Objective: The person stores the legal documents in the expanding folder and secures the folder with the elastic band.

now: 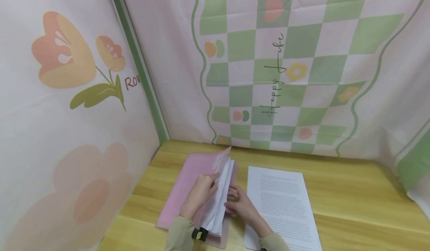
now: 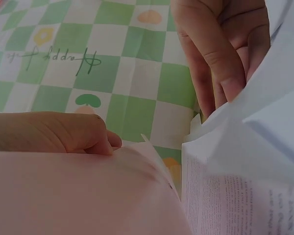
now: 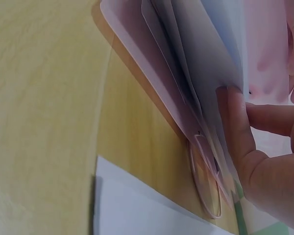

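Note:
A pink folder (image 1: pixel 181 180) lies partly open on the table, with a bundle of printed sheets (image 1: pixel 221 206) standing up at its open side. My left hand (image 1: pixel 201 191) grips the edge of the folder's front cover, fingers curled over it in the left wrist view. At the bundle's right edge, my right hand (image 1: pixel 243 206) pinches sheets between thumb and fingers. The right wrist view shows its fingers (image 3: pixel 237 117) against the paper, with more sheets fanned behind and the pink back cover (image 3: pixel 137 49) under them. A thin pink loop (image 3: pixel 206 181) hangs at the folder's edge.
Right of the folder, printed paper (image 1: pixel 280 206) lies flat on the wooden table (image 1: pixel 352 195), partly under the right forearm. A green-and-white checkered curtain (image 1: pixel 275 68) hangs along the back edge. Another flowered curtain (image 1: pixel 74 131) closes off the left side.

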`<state>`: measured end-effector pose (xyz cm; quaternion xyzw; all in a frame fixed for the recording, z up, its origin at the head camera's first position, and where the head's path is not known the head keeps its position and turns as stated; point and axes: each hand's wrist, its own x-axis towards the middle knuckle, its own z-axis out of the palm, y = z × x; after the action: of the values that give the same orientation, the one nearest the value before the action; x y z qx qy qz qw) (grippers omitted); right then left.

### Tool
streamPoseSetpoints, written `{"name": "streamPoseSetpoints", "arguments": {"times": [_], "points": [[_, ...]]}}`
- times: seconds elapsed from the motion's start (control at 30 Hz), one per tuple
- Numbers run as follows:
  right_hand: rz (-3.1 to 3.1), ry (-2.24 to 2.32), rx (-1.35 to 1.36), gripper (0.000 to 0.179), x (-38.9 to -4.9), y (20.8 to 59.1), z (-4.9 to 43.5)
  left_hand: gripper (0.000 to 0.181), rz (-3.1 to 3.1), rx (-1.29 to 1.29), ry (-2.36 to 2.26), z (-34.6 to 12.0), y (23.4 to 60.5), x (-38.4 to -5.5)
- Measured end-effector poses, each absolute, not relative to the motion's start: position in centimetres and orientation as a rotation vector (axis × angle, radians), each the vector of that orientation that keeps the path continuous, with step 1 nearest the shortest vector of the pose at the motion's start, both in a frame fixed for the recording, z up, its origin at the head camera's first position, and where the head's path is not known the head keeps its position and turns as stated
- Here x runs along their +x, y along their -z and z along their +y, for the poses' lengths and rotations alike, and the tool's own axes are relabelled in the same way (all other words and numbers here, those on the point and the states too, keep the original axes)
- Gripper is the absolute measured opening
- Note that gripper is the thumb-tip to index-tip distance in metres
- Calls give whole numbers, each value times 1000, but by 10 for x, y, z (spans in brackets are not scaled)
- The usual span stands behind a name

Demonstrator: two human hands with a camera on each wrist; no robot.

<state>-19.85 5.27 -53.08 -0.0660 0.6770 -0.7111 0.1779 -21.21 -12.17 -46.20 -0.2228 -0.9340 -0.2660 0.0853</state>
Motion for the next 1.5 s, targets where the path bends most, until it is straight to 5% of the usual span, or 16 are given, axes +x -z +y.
{"name": "streamPoseSetpoints", "arguments": {"times": [1.5], "points": [[1959, 1907, -333, 75, -189, 526, 66, 35, -2729, -719, 782, -121, 464, -213]]}}
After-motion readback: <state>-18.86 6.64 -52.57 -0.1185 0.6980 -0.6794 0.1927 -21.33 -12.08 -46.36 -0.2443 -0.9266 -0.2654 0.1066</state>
